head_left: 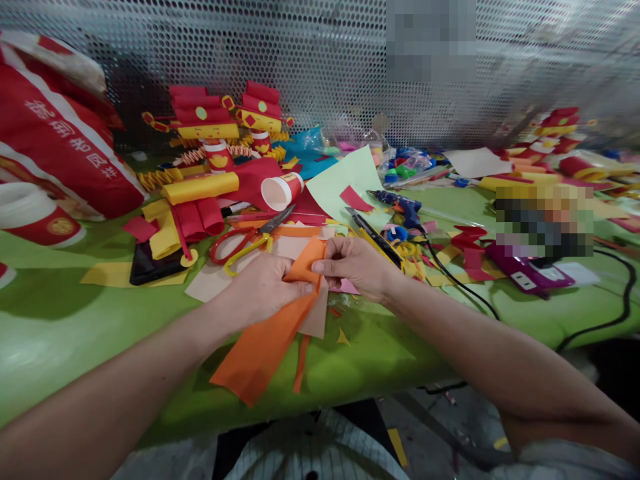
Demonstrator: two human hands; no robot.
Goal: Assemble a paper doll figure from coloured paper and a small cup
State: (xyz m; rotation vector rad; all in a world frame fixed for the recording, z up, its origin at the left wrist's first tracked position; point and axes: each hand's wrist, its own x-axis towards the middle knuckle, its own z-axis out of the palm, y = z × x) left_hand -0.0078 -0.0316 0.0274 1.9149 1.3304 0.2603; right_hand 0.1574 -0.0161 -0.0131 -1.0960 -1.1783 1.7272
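Observation:
Between my hands is a strip of orange paper (263,353), its long end hanging toward the table's front edge. My left hand (265,283) pinches the strip from the left, thumb on top. From the right, my right hand (353,267) grips the strip's upper end between thumb and fingers. Just beyond my left hand lie scissors (250,240) with red and yellow handles. A utility knife (375,237) with a yellow and black body rests past my right hand. Under the strip are pale paper pieces (314,320) and a thin orange offcut (301,363).
A blue glue gun (400,205) trails a black cord (457,280) to a purple power strip (530,267) on the right. A paper cup (283,192) lies on its side. Red and yellow paper figures (203,120) stand at the back by a perforated metal panel (320,67). A phone (157,263) lies left.

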